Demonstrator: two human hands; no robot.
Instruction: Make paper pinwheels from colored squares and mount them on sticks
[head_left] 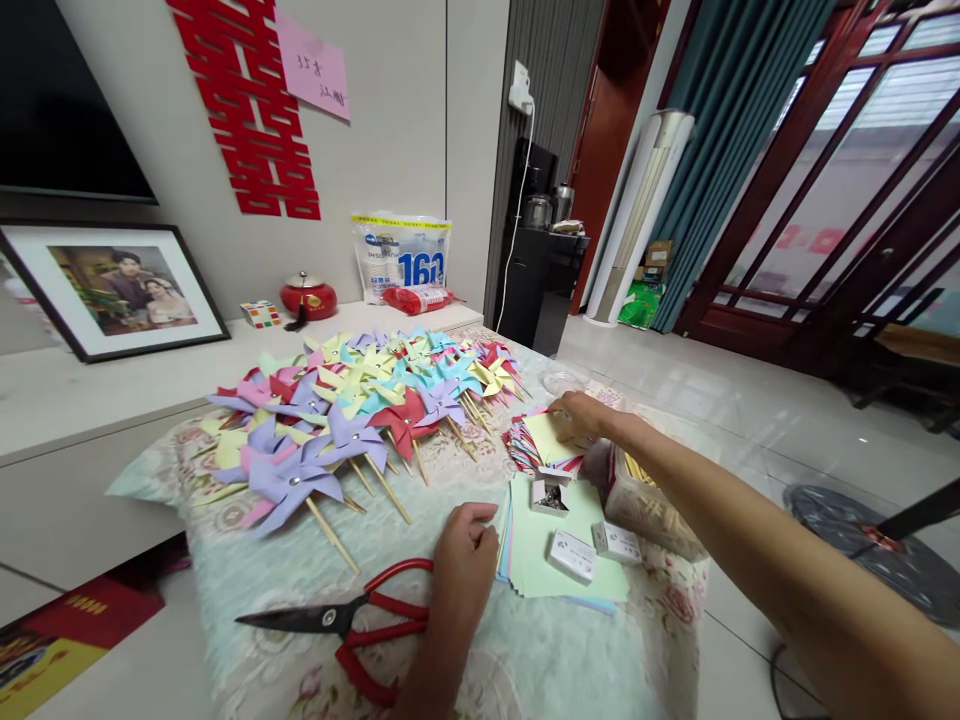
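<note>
My right hand [583, 416] reaches across to a pile of small coloured paper squares, its fingers closed at the edge of the top yellow paper square [544, 438]. Resting on the cloth, my left hand [466, 545] is loosely curled with nothing visible in it. Beside its wrist lie red-handled scissors [352, 618], blades pointing left. Larger pale green sheets [525, 545] are stacked to its right. On them stand an open small box [551, 495] of metal fasteners and two closed white boxes [571, 556]. Many paper pinwheels [294, 482] on wooden sticks lie heaped beyond the scissors.
A clear plastic tub [637, 500] of wooden sticks stands under my right forearm. A floral cloth [600, 660] covers the table. Behind is a white cabinet [90, 395] with a framed photo [112, 352], a red pot [309, 300] and a plastic bag [405, 262].
</note>
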